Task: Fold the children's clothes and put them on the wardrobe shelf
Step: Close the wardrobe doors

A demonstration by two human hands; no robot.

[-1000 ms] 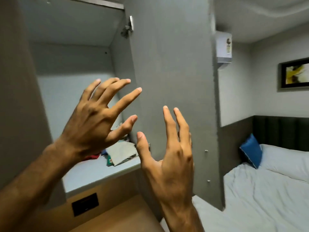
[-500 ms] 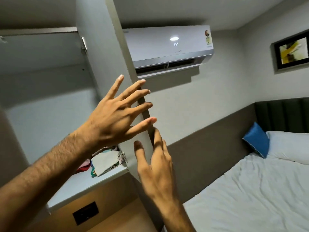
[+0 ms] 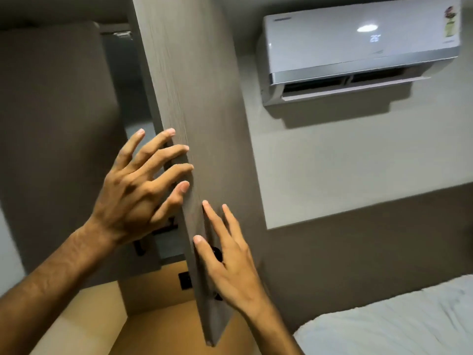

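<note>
A grey wardrobe door [image 3: 194, 98] stands almost edge-on in front of me, covering most of the wardrobe opening. My left hand [image 3: 138, 190] has its fingers spread, with the fingertips resting on the door's front face near its edge. My right hand [image 3: 230, 262] is open too, fingers apart, flat against the door's right side lower down. Neither hand holds anything. Only a narrow dark slice of the wardrobe interior [image 3: 133, 103] shows left of the door. The shelf and the folded clothes are hidden.
A second grey door panel [image 3: 58, 149] fills the left. A white air conditioner [image 3: 358, 49] hangs on the wall at upper right. The white bed [image 3: 396, 326] lies at lower right. A tan wooden surface [image 3: 158, 326] with a black socket [image 3: 184, 280] sits below the wardrobe.
The wardrobe door has swung across the opening, hiding the shelf and the clothes. Both hands have moved onto the door. My view has shifted right, toward the air conditioner.
</note>
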